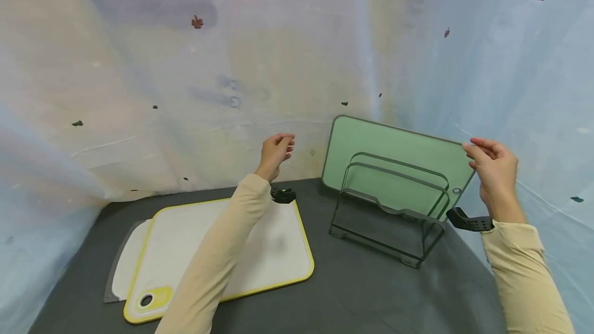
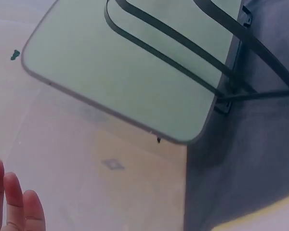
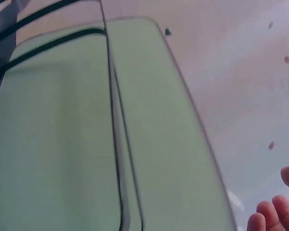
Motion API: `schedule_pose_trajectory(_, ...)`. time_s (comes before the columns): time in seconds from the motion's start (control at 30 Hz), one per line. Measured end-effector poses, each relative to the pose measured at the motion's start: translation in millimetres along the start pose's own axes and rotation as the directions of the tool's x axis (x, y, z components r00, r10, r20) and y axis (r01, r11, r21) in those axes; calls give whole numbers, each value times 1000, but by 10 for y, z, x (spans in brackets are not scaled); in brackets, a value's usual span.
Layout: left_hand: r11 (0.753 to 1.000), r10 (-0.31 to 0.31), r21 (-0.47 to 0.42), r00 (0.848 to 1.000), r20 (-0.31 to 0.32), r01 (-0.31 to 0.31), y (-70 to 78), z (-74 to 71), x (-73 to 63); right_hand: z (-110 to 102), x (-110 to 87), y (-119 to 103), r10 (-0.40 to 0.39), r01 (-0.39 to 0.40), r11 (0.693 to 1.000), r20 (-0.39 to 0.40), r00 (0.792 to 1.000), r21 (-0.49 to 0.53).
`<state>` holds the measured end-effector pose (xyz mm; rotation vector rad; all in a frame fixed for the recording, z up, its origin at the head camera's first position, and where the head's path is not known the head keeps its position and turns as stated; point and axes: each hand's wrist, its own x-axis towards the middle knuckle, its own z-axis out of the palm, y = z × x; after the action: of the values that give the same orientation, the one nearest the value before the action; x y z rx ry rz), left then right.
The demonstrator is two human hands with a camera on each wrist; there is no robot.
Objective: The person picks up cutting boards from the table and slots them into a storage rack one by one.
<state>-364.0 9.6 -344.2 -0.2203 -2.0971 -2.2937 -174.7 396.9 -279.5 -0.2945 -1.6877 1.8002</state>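
A green cutting board (image 1: 371, 138) with a dark rim stands tilted in a black wire rack (image 1: 390, 210), behind its wire loops. Right at the board's upper right corner are the fingertips of my right hand (image 1: 498, 174) in the head view. In the right wrist view that hand's thumb and fingers (image 3: 265, 214) are spread, off to the side of the board's edge. My left hand (image 1: 275, 156) hovers left of the board, fingers loosely bent around nothing. The left wrist view shows those relaxed fingers (image 2: 17, 202) apart from the board.
A white cutting board with a yellow rim (image 1: 264, 251) lies flat on the dark table (image 1: 352, 293), under my left forearm. Beneath it, another white board with a grey edge (image 1: 127, 267) sticks out at left. A pale patterned curtain (image 1: 260, 55) hangs behind the table.
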Motion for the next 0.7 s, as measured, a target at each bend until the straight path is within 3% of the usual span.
schedule_pose_trajectory(0.2, 999, 18, 42, 1000, -19, -17, 70, -194, -54, 188, -89, -70, -48, 47, 999, 116, 992, 10)
schedule_pose_trajectory(0.43, 996, 36, 81, 999, -26, -34, 152, -424, -135, 461, -163, -118, -98, 95, 995, 238, 966, 22)
schedule_pose_trajectory(0.7, 989, 54, 139, 998, 14, -55, 172, -722, -324, 689, -267, -106, -97, 103, 995, 296, 950, -4)
